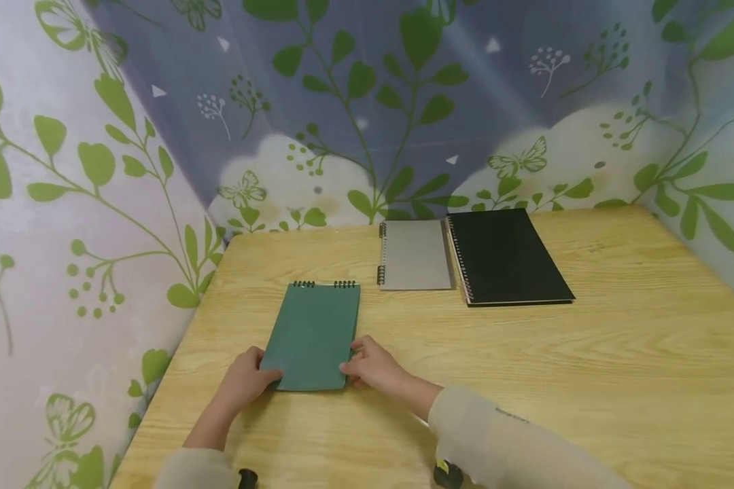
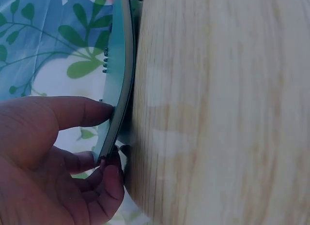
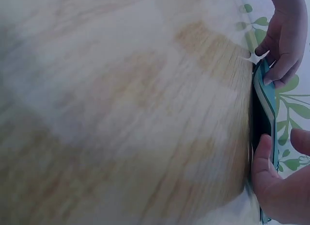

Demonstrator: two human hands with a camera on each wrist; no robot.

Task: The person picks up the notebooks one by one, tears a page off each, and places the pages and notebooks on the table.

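A green spiral notebook (image 1: pixel 312 333) lies at the left of the table with its black coils at the far end. My left hand (image 1: pixel 247 379) pinches its near left corner, thumb on the cover and fingers underneath. The left wrist view shows the notebook's page edge (image 2: pixel 127 75) bent upward at that corner. My right hand (image 1: pixel 376 367) holds the right edge close to the near corner. In the right wrist view, one fingertip (image 3: pixel 264 146) reaches into the gap under the bowed notebook, while another digit stands apart above the cover.
Further back on the wooden table (image 1: pixel 618 353) lie a grey spiral notebook (image 1: pixel 416 255) and a larger black spiral notebook (image 1: pixel 510 258), side by side. A leaf-patterned cloth (image 1: pixel 355 156) hangs behind the table and along its left side.
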